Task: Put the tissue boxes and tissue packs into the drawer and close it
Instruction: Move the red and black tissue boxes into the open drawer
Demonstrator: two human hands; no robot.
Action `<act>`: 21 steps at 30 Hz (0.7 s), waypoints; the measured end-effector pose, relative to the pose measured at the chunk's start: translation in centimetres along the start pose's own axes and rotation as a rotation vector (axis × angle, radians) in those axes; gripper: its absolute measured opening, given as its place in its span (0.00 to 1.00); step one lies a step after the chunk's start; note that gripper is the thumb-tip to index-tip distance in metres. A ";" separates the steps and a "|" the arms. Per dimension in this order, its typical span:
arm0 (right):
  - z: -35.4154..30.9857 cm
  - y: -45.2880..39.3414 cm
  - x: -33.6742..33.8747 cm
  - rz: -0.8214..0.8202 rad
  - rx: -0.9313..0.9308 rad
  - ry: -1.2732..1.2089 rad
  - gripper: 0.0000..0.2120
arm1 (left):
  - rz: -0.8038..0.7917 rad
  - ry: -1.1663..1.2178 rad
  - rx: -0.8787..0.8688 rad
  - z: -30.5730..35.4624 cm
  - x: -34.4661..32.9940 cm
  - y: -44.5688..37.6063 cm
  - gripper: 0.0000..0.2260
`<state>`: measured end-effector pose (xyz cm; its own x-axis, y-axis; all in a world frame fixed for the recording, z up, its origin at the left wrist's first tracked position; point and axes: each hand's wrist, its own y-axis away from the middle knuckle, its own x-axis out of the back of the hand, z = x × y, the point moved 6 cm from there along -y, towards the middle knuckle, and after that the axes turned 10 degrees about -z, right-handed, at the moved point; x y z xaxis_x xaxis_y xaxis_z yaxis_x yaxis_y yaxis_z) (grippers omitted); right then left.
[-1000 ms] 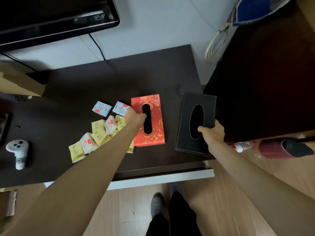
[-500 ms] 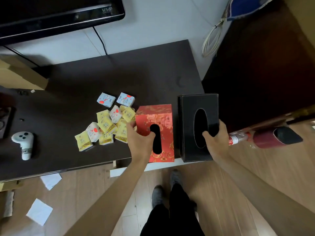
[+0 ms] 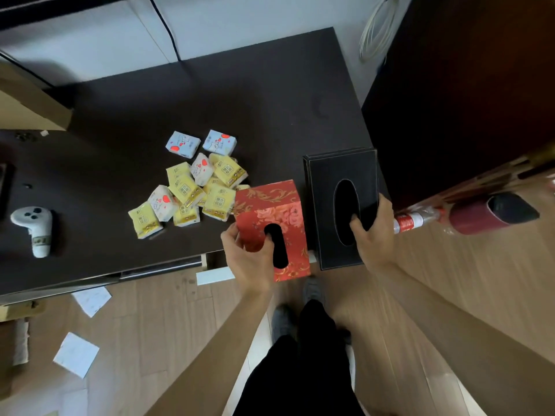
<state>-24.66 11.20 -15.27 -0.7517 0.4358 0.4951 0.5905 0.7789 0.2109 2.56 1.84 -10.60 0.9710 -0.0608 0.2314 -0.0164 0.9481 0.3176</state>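
My left hand [image 3: 250, 259] grips the red floral tissue box [image 3: 274, 214] with fingers hooked into its oval slot, holding it lifted over the table's front edge. My right hand [image 3: 372, 232] grips the black leather tissue box [image 3: 342, 187] the same way, just to the right and also raised. Several small yellow and white tissue packs [image 3: 192, 190] lie in a heap on the dark table [image 3: 210, 100], left of the red box. Below the table edge a drawer [image 3: 214, 274] with a white front stands slightly pulled out, mostly hidden by the red box.
A white game controller [image 3: 34, 229] lies at the table's left. A cardboard box [image 3: 30, 106] sits at the back left. Dark furniture [image 3: 465, 85] stands to the right, with a bottle [image 3: 414, 220] and a red-and-black object [image 3: 492, 214] beside it. Paper scraps [image 3: 76, 354] lie on the wooden floor.
Both hands have lifted the two tissue boxes off the table and drawn them toward me, over the front edge. The view has tilted downward.
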 end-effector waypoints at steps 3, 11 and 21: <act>0.8 1.2 -0.4 -0.041 -0.015 0.028 0.23 | -0.043 -0.050 0.022 -0.2 -0.1 -0.6 0.22; 3.0 7.4 -0.1 -0.092 -0.005 -0.010 0.28 | -0.113 -0.129 0.088 -1.2 0.4 0.7 0.22; 0.3 7.4 0.7 0.007 -0.040 0.001 0.32 | -0.197 -0.289 0.238 -4.8 1.8 4.3 0.22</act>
<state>-20.92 17.35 -13.60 -0.7474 0.4407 0.4972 0.6069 0.7572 0.2413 5.34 7.28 -13.21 0.8546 -0.3512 0.3824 0.0756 0.8129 0.5775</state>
